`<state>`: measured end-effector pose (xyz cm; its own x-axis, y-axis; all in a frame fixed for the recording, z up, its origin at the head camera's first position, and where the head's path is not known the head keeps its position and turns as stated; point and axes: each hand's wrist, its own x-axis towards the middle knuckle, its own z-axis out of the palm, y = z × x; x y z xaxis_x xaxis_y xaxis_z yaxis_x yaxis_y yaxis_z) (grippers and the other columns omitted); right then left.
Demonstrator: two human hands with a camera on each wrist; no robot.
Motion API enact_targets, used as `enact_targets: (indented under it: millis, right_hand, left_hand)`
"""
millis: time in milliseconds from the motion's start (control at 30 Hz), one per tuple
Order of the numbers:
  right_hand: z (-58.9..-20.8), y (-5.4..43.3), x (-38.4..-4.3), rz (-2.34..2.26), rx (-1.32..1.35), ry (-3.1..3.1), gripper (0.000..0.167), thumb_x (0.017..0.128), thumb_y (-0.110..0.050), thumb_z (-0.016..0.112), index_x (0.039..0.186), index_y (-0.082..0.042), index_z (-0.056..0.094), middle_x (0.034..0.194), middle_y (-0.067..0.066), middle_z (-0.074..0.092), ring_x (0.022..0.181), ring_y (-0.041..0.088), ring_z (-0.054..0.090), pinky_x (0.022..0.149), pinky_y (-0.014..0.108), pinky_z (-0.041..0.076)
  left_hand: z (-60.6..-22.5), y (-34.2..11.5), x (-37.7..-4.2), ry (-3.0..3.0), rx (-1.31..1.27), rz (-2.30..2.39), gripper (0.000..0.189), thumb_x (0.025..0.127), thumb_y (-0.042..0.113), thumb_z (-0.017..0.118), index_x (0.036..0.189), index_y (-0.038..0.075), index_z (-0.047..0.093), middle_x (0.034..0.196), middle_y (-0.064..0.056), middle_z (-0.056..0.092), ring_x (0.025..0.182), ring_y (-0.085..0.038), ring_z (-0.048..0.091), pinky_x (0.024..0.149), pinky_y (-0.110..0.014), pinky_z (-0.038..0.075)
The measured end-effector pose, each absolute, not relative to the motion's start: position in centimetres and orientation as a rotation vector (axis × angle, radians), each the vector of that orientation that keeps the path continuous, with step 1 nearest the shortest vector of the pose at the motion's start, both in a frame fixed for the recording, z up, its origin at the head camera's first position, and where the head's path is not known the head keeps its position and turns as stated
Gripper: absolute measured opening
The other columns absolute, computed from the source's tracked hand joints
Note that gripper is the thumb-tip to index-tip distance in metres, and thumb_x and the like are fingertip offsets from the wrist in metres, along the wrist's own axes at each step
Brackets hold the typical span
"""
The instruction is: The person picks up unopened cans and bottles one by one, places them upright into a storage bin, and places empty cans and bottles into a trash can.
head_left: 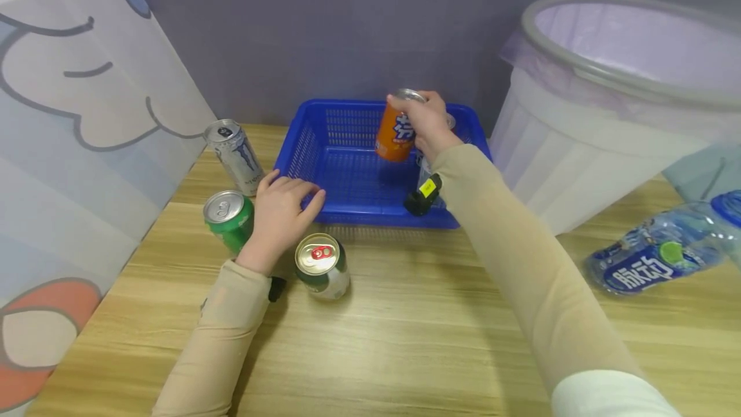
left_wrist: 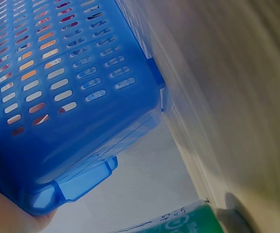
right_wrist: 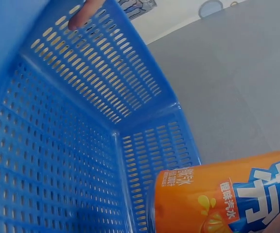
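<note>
My right hand (head_left: 429,122) grips an orange soda can (head_left: 396,132) near its top, above the right part of the blue plastic basket (head_left: 347,216). In the right wrist view the orange can (right_wrist: 213,196) shows its printed label, slightly off the basket floor. My left hand (head_left: 283,208) lies over the basket's near left corner and holds the rim. One of its fingers (right_wrist: 85,13) reaches inside over the wall. Beside that hand stand a green can (head_left: 228,214), a silver-white can (head_left: 236,154) and a dark green and white can (head_left: 323,269).
A white bin (head_left: 556,127) with a purple liner stands to the right of the basket. An empty-looking clear bottle with a blue label (head_left: 642,269) lies on the wooden table (head_left: 405,340). Other items in the basket are partly hidden behind my right hand.
</note>
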<state>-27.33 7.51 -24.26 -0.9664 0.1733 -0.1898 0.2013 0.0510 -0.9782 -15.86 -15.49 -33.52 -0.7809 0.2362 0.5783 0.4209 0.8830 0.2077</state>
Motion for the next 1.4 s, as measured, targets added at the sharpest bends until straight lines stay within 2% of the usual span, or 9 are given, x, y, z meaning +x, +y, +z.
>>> enact_targets:
  millis: [367, 600, 900, 1300, 1400]
  right_hand:
    - [-25.0, 8.0, -27.8, -2.087, 0.403, 2.258, 0.063, 0.083, -0.034, 0.071, 0.134, -0.016, 0.039, 0.135, 0.005, 0.045, 0.121, 0.021, 0.045, 0.105, 0.041, 0.038]
    - [-26.0, 8.3, -28.1, -2.110, 0.393, 2.272, 0.068, 0.083, -0.031, 0.072, 0.138, -0.015, 0.036, 0.140, 0.006, 0.041, 0.124, 0.022, 0.043, 0.106, 0.043, 0.038]
    - [-26.3, 8.3, -28.3, -2.137, 0.322, 2.298, 0.063, 0.083, -0.027, 0.072, 0.134, -0.011, 0.039, 0.135, 0.008, 0.044, 0.120, 0.022, 0.045, 0.104, 0.041, 0.039]
    - [-26.3, 9.0, -28.0, -2.091, 0.330, 2.355, 0.062, 0.081, -0.029, 0.075, 0.131, -0.015, 0.041, 0.137, 0.005, 0.044, 0.122, 0.022, 0.043, 0.106, 0.047, 0.037]
    - [-26.4, 8.9, -28.1, -2.092, 0.319, 2.408, 0.061, 0.080, -0.026, 0.076, 0.129, -0.014, 0.043, 0.135, 0.006, 0.046, 0.121, 0.021, 0.044, 0.105, 0.044, 0.038]
  left_hand:
    - [-33.8, -15.3, -15.7, -2.483, -0.466, -0.441, 0.035, 0.091, 0.034, 0.051, 0.088, 0.006, 0.072, 0.088, -0.009, 0.073, 0.089, -0.030, 0.064, 0.106, -0.049, 0.032]
    - [-34.3, -15.0, -15.2, -2.489, -0.472, -0.447, 0.035, 0.091, 0.033, 0.050, 0.088, 0.007, 0.072, 0.087, -0.008, 0.073, 0.087, -0.029, 0.064, 0.106, -0.049, 0.032]
    - [-33.9, -15.0, -15.2, -2.466, -0.475, -0.439, 0.035, 0.091, 0.033, 0.051, 0.087, 0.007, 0.072, 0.087, -0.008, 0.073, 0.087, -0.029, 0.064, 0.106, -0.049, 0.032]
    - [-33.7, -14.6, -15.1, -2.484, -0.480, -0.433, 0.035, 0.091, 0.034, 0.050, 0.088, 0.008, 0.072, 0.089, -0.007, 0.073, 0.088, -0.028, 0.064, 0.106, -0.048, 0.032]
    - [-33.6, -14.7, -15.1, -2.483, -0.482, -0.432, 0.035, 0.091, 0.034, 0.050, 0.088, 0.008, 0.073, 0.089, -0.007, 0.073, 0.088, -0.028, 0.064, 0.106, -0.049, 0.032]
